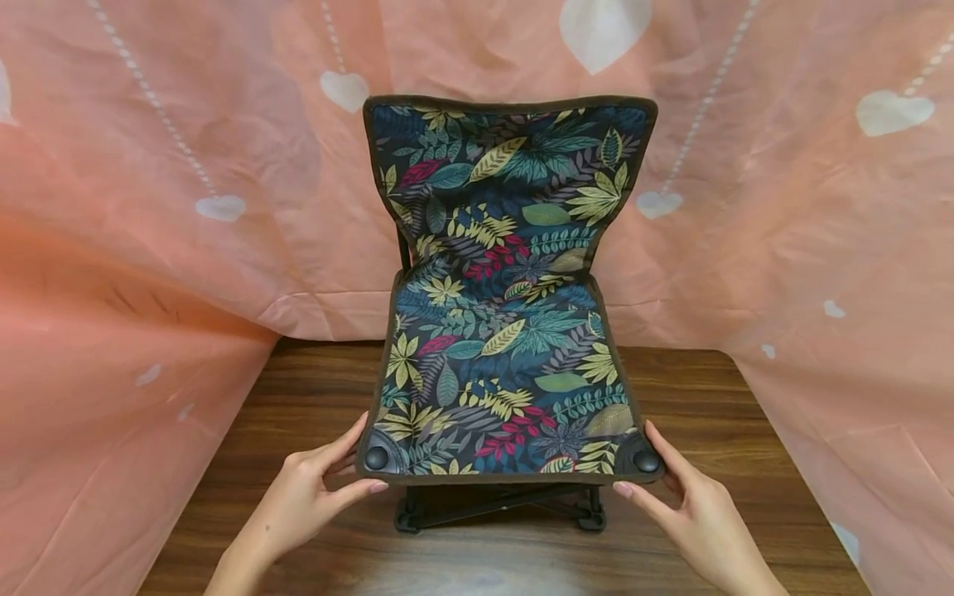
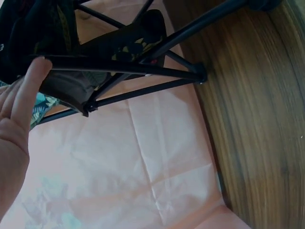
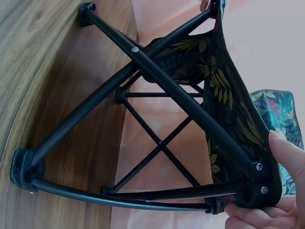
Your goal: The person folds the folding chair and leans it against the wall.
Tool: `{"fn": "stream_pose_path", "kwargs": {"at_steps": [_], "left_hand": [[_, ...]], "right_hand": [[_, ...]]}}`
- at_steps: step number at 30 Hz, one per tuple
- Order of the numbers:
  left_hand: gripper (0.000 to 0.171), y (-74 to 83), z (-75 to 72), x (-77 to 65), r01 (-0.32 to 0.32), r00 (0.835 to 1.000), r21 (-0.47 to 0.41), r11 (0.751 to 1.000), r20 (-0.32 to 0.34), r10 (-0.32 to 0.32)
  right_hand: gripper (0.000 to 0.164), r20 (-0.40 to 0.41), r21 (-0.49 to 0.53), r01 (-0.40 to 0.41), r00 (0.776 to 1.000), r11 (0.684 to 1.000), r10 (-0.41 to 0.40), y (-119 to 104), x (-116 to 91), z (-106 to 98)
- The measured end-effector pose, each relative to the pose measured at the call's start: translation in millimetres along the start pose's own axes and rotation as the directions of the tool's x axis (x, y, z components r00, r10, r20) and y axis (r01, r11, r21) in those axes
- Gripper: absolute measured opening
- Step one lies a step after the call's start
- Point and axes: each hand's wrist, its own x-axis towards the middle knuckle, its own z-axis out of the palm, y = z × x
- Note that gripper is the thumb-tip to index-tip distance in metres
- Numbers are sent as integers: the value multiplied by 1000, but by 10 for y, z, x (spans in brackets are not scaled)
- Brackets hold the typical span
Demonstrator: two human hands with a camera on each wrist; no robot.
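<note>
An unfolded folding chair (image 1: 503, 372) with dark leaf-patterned fabric stands upright on the wooden surface, its backrest at the far side. My left hand (image 1: 305, 488) holds the seat's front left corner, thumb at the front edge and fingers along the side. At the front right corner, my right hand (image 1: 696, 505) grips in the same way. Close up in the right wrist view, the thumb and curled fingers of the right hand (image 3: 281, 191) pinch the corner by its black bracket (image 3: 259, 183). In the left wrist view, the left hand's fingers (image 2: 28, 90) reach up against the chair's black frame (image 2: 124, 69).
Crossed black legs (image 3: 136, 57) with plastic feet (image 3: 28, 169) spread below the seat. Patterned fabric (image 3: 178, 64) hangs underneath. Pink cloth with white hearts (image 1: 745, 207) encloses the brown wood-grain surface (image 1: 298, 397) at the back and both sides.
</note>
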Motion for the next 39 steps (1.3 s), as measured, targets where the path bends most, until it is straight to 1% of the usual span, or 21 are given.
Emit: {"fn": "stream_pose_path", "kwargs": {"at_steps": [2, 5, 9, 15, 20, 25, 30, 33, 37, 39], "left_hand": [[78, 3, -3, 17, 2, 1000, -45, 999, 9, -2], [77, 17, -9, 50, -1, 1000, -58, 998, 7, 1], [77, 50, -10, 107, -4, 1000, -23, 1000, 0, 4], [77, 100, -1, 138, -11, 1000, 42, 999, -10, 11], [76, 122, 12, 148, -14, 1000, 58, 998, -25, 15], [75, 160, 20, 168, -11, 999, 77, 997, -49, 15], [75, 193, 15, 202, 12, 999, 62, 998, -48, -9], [74, 205, 6, 220, 16, 999, 51, 999, -45, -14], [73, 213, -5, 242, 8, 999, 54, 999, -51, -5], [73, 218, -8, 253, 8, 999, 52, 999, -52, -5]], "right_hand": [[82, -8, -5, 1, 1000, 1000, -1, -12, 15, -9], [82, -13, 3, 8, 1000, 1000, -8, -40, 42, -31], [82, -22, 4, 16, 1000, 1000, -16, -86, 87, -69], [83, -24, 2, 10, 1000, 1000, -10, -116, 103, -88], [83, -20, 8, 12, 1000, 1000, -12, -134, 107, -94], [82, -56, -7, 29, 998, 1000, -30, -163, 114, -112], [81, -96, -23, 43, 994, 999, -45, -189, 118, -123], [81, -92, -14, 44, 995, 999, -45, -209, 121, -128], [80, -80, 0, 45, 996, 999, -45, -246, 130, -134], [80, -86, -3, 50, 995, 999, -50, -262, 134, -132]]}}
